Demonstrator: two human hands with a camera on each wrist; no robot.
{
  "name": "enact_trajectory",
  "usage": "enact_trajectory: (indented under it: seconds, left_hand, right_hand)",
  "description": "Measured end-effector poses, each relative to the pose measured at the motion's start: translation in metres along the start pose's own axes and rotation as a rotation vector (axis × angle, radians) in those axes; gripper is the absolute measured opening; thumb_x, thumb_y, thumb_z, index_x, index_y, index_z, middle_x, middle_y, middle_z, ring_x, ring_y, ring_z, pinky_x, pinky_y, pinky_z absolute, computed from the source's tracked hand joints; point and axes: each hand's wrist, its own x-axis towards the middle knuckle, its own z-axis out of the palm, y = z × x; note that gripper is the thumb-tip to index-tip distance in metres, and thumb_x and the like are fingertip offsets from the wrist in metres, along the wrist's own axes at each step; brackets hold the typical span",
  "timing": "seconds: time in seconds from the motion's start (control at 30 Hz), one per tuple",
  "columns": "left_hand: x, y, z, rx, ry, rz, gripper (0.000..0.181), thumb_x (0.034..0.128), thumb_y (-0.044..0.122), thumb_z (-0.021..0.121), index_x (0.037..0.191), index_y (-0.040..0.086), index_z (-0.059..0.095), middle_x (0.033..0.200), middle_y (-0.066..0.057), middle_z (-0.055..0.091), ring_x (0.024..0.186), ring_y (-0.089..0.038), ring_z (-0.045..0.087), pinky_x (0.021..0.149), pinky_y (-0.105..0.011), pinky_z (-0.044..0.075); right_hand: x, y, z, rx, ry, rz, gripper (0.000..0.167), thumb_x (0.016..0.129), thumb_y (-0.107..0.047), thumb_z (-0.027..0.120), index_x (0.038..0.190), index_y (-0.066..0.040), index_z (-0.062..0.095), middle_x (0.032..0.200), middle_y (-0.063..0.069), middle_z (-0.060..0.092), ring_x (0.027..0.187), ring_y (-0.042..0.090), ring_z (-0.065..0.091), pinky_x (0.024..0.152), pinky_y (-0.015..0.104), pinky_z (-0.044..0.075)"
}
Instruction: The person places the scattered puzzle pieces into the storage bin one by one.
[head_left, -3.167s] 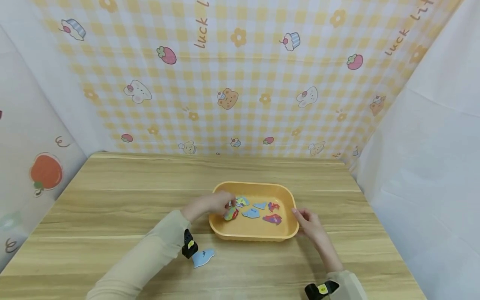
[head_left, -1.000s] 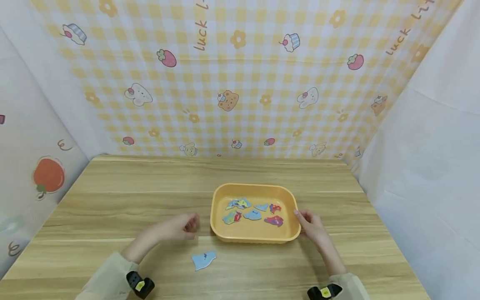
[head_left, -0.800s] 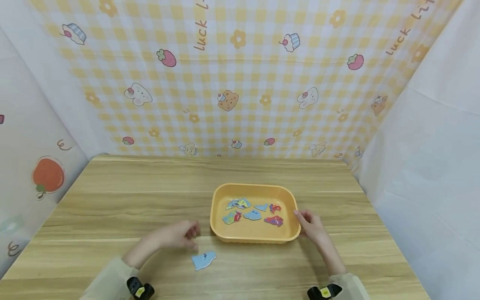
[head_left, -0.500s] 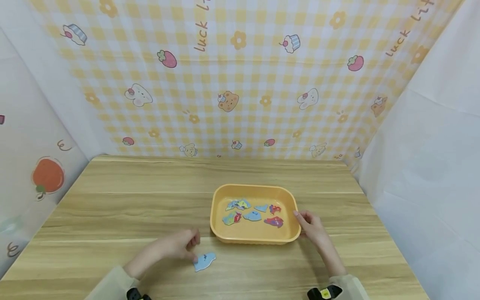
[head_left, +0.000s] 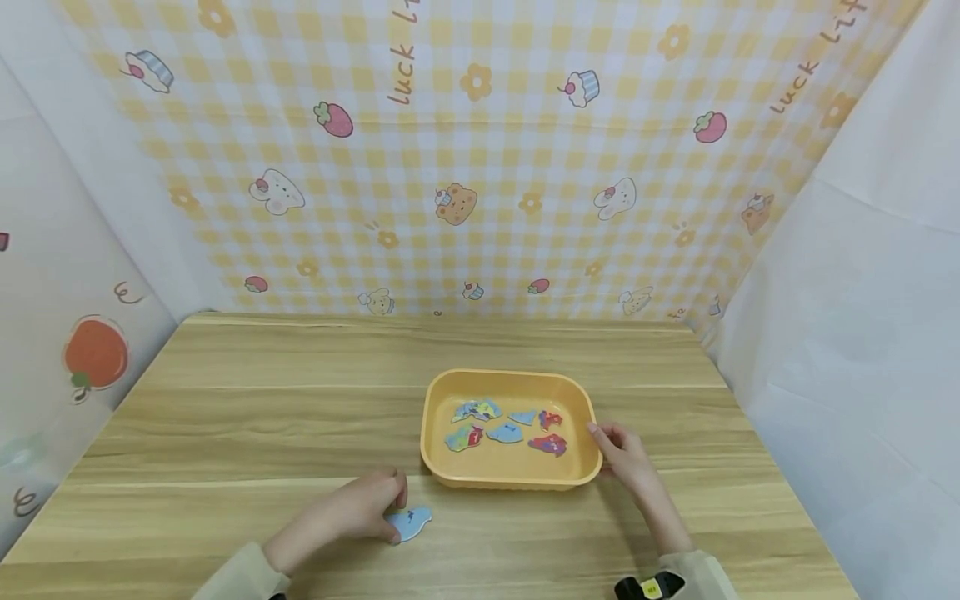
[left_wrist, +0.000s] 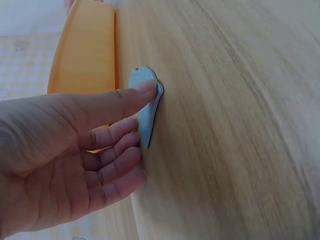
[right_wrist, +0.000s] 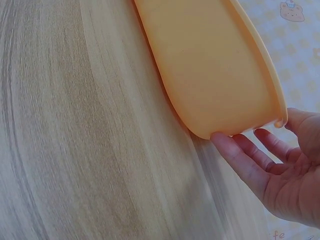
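Note:
A flat light-blue puzzle piece (head_left: 412,522) with a small dark print lies on the table, in front of the tray's left end. My left hand (head_left: 365,507) has its thumb on the near edge and its fingers by the far edge, pinching it. In the left wrist view the thumb tip presses on the puzzle piece (left_wrist: 146,112), whose lower part meets the fingertips. The yellow tray (head_left: 510,475) holds several flat printed pieces, such as a red-purple piece (head_left: 549,444) and a blue piece (head_left: 505,432). At its right end my right hand (head_left: 626,454) grips the rim, thumb on top and fingers against the outer wall.
The wooden table (head_left: 262,400) runs back to a yellow checked cloth (head_left: 480,150). White cloth (head_left: 847,275) hangs along the right side, and another printed cloth (head_left: 67,275) covers the left.
My left hand has left the pieces inside the tray, moved out to the left and then come down to the blue puzzle piece. My right hand has stayed on the tray.

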Motion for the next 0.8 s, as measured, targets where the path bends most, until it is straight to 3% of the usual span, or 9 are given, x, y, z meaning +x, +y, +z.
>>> enact_trajectory:
  seconds: [0.4,0.63,0.8]
  left_hand:
    - [0.0028,0.0082,-0.0017,0.067,-0.035,-0.035,0.029,0.0636,0.011,0.08,0.077,0.009,0.054,0.076,0.003,0.047,0.069,-0.008,0.039,0.059,-0.021,0.035]
    - [0.0013,0.0038,-0.0028,-0.092,-0.049,0.013,0.027,0.0672,0.001,0.075,0.078,0.009,0.052,0.075,0.003,0.047,0.067,-0.007,0.04,0.059,-0.019,0.036]
    - [0.0022,0.0009,-0.0067,-0.168,-0.096,0.044,0.018,0.0745,-0.002,0.068,0.077,0.011,0.055,0.072,0.006,0.049,0.065,-0.004,0.043,0.059,-0.018,0.038]
  right_hand:
    - [0.001,-0.0014,-0.0001,-0.024,0.006,0.003,0.05,0.093,-0.036,0.049,0.115,0.009,0.05,0.097,0.017,0.059,0.073,0.014,0.061,0.061,0.03,0.055]
    - [-0.0009,-0.0018,0.0001,-0.025,0.005,0.007,0.046,0.094,-0.032,0.048,0.116,0.009,0.049,0.1,0.019,0.059,0.074,0.015,0.062,0.061,0.03,0.055]
    - [-0.0011,-0.0003,0.0001,-0.016,-0.001,-0.006,0.048,0.093,-0.034,0.049,0.116,0.009,0.05,0.098,0.018,0.058,0.073,0.014,0.061,0.06,0.029,0.055]
